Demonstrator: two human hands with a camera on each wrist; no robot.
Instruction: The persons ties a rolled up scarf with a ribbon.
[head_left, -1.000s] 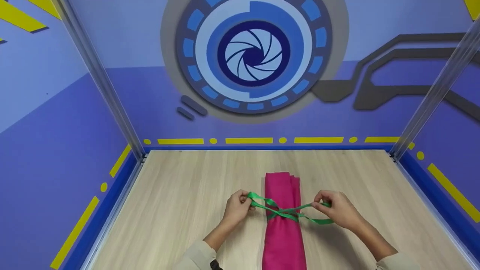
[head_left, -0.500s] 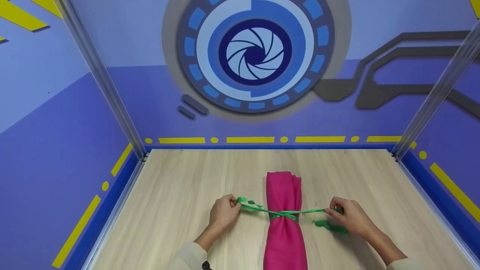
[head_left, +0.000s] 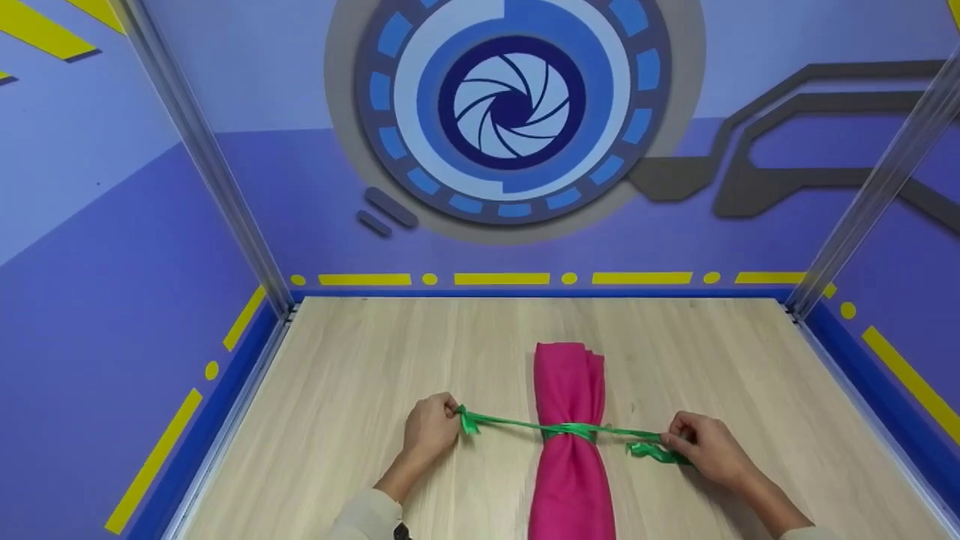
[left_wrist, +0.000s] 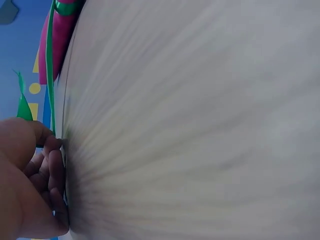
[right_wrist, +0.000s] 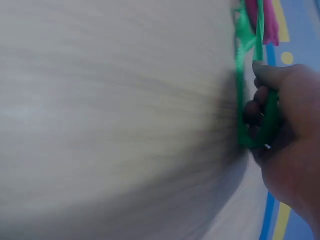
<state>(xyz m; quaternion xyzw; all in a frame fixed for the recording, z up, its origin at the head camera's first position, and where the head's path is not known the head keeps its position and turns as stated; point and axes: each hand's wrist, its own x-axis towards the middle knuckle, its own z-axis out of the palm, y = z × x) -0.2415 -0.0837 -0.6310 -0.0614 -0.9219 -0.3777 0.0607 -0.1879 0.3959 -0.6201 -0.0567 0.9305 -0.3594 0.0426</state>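
Note:
A folded length of magenta cloth [head_left: 574,487] lies lengthwise on the table, cinched near its middle by a green ribbon [head_left: 568,430]. Left of the cloth, my left hand [head_left: 431,427] pinches one ribbon end between thumb and fingers, a short tail hanging from the grip. On the other side my right hand [head_left: 709,450] pinches the opposite end. Both stretches of ribbon run taut from the cloth to the hands. In the right wrist view, the ribbon's loose tail [right_wrist: 241,95] loops below the right fingers and back toward the cloth.
The wood-grain table [head_left: 360,352] spreads around the cloth. Blue printed panels [head_left: 255,210] rise at the back and both sides, with metal corner posts [head_left: 214,165] at the back corners.
Both hands have moved apart, left hand leftward and right hand rightward, both slightly nearer the person. The slack ribbon loops over the cloth have pulled straight and drawn tight around it.

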